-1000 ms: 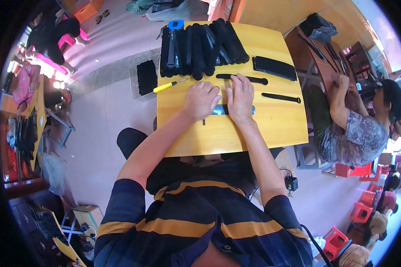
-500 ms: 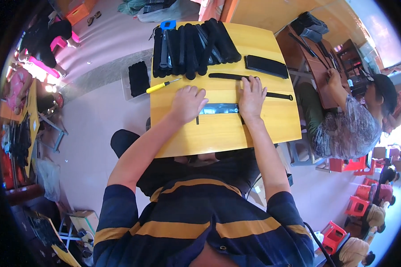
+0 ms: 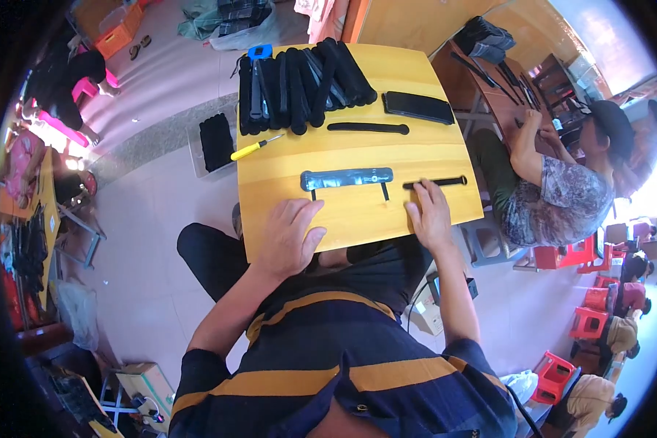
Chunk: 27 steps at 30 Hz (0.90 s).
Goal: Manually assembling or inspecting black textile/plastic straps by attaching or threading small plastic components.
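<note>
Left grip point(image 3: 288, 237): released, fingers loosely bent at the near edge of the desk point(image 3: 358, 223), nothing seen held. Right grip point(image 3: 432, 219): unclenched, thumb apart, fingertips at the left end of a short black strap point(image 3: 445, 182); firm contact cannot be confirmed.

The glossy grey-blue band point(image 3: 347, 179) lies flat, ahead and to the right of the left grip, and ahead and to the left of the right grip, apart from both. Two dark tabs point(image 3: 385, 191) project from its near side.

Handling, as judged: the band appears light, thin and flexible, with a smooth face that may slip; it does not look fragile. Best hold is at its rounded ends, thumb beneath. The short strap looks light and soft; pinch it by its body.

Count: one glossy band; two tabs; one short strap; one longer black strap point(image 3: 368, 128), beyond the band from both grips; one flat black case point(image 3: 418, 107), ahead of the right grip; one yellow-handled screwdriver point(image 3: 249, 150), ahead and left of the left grip; one blue item point(image 3: 260, 52), farther beyond it. The black pile point(image 3: 292, 84) beside that item holds many pieces; overlap prevents an exact figure.
</note>
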Available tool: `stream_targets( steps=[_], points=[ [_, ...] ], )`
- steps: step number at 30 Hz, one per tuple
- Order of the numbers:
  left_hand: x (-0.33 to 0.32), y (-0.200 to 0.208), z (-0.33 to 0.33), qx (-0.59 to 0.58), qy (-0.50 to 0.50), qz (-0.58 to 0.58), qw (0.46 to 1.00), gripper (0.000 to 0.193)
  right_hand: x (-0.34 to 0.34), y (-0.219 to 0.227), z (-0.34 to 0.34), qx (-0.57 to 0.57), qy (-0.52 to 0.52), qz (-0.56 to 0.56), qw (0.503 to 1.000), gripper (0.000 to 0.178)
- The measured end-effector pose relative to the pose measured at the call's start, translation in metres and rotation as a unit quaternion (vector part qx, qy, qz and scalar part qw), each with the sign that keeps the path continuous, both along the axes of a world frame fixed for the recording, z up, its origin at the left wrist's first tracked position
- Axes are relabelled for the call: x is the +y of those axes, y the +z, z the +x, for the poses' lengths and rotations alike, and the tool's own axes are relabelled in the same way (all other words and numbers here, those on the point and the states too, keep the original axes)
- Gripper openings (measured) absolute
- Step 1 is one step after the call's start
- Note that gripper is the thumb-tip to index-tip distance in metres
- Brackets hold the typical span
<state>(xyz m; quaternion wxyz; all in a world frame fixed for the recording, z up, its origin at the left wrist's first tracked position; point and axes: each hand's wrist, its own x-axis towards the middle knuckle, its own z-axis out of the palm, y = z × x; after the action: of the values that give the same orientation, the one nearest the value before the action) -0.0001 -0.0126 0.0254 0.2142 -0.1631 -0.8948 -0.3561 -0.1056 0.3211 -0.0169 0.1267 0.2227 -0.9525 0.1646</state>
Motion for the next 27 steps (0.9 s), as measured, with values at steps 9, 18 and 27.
stream_targets(
  steps=[9, 18, 27],
  points=[
    [0.016, -0.012, 0.036, 0.008, -0.002, 0.035, 0.999, 0.037, 0.007, 0.003, 0.081, 0.043, 0.022, -0.016, 0.999, 0.044],
    [0.030, -0.008, 0.058, -0.014, -0.014, 0.126, 0.992, 0.037, -0.043, 0.054, 0.114, 0.008, -0.021, -0.300, 0.954, 0.010],
    [0.031, -0.021, 0.058, -0.354, -0.130, 0.368, 0.850, 0.027, -0.093, 0.064, 0.100, -0.196, -0.007, -0.711, 0.675, 0.008]
  ],
)
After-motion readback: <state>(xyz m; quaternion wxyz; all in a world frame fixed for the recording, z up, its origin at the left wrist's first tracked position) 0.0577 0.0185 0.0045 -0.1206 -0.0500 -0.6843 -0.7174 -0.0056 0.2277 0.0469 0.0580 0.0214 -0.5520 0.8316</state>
